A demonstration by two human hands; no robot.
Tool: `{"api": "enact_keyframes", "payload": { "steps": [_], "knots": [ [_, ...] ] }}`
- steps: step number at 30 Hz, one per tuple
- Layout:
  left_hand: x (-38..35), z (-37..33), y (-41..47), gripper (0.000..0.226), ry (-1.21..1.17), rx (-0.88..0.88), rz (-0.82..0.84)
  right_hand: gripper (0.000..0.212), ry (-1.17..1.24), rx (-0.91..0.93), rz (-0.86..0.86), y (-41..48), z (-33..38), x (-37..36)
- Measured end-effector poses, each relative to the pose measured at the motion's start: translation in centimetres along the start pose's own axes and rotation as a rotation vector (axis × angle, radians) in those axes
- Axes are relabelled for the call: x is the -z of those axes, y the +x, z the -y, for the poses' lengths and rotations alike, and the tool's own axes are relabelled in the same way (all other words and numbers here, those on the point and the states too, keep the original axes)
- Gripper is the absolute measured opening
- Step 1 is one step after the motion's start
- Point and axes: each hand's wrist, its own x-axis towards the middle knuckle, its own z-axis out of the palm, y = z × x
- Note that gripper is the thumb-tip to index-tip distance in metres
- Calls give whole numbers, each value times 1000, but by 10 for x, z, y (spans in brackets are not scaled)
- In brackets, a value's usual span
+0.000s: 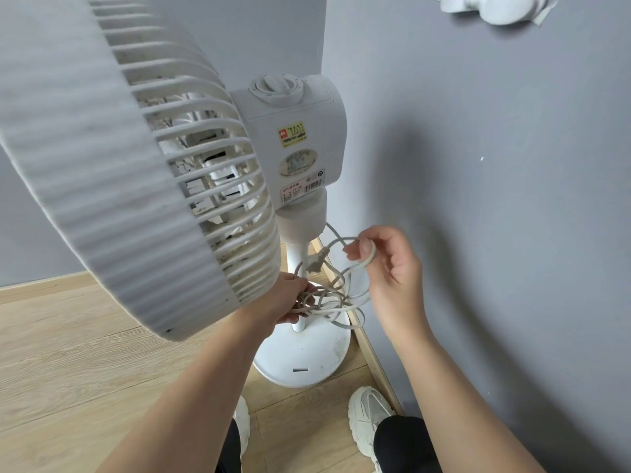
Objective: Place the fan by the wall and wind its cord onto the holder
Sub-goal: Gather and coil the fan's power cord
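Note:
A white pedestal fan [293, 145] stands in the corner of two grey walls, its round base [307, 360] on the wood floor. Its big grille fills the upper left. The white cord [345, 295] hangs in loose loops beside the pole, with the plug [312, 264] dangling among them. My left hand [290, 298] grips a bundle of loops low by the pole, partly hidden behind the grille. My right hand [389, 268] pinches a loop between thumb and forefinger, raised to the right of the pole. I cannot make out a cord holder.
The grey wall [495, 199] runs close on the right, with a wooden skirting [368, 349] at its foot. A white wall fitting [495, 6] sticks out at the top right. My white shoes [368, 418] stand just behind the base.

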Motion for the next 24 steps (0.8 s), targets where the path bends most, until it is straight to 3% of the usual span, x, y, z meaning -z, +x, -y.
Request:
{"api": "enact_keyframes", "payload": {
  "steps": [3, 7, 9, 12, 14, 19, 24],
  "knots": [
    [-1, 2, 1, 21, 30, 18, -16, 10, 201, -31, 53, 1, 9, 2],
    [1, 3, 2, 20, 101, 1, -48, 39, 628, -286, 130, 6, 19, 11],
    [2, 4, 2, 21, 145, -18, -53, 31, 673, -345, 166, 8, 21, 14],
    [1, 6, 5, 24, 271, -72, -110, 19, 613, -333, 175, 8, 20, 16],
    [1, 6, 6, 22, 278, -85, -117, 22, 464, -293, 206, 7, 19, 17],
    [3, 4, 4, 17, -6, 30, 32, 29, 68, -165, 279, 6, 15, 22],
    [10, 6, 5, 16, -186, 133, 130, 23, -171, -124, 272, 5, 17, 29]
  ]
}}
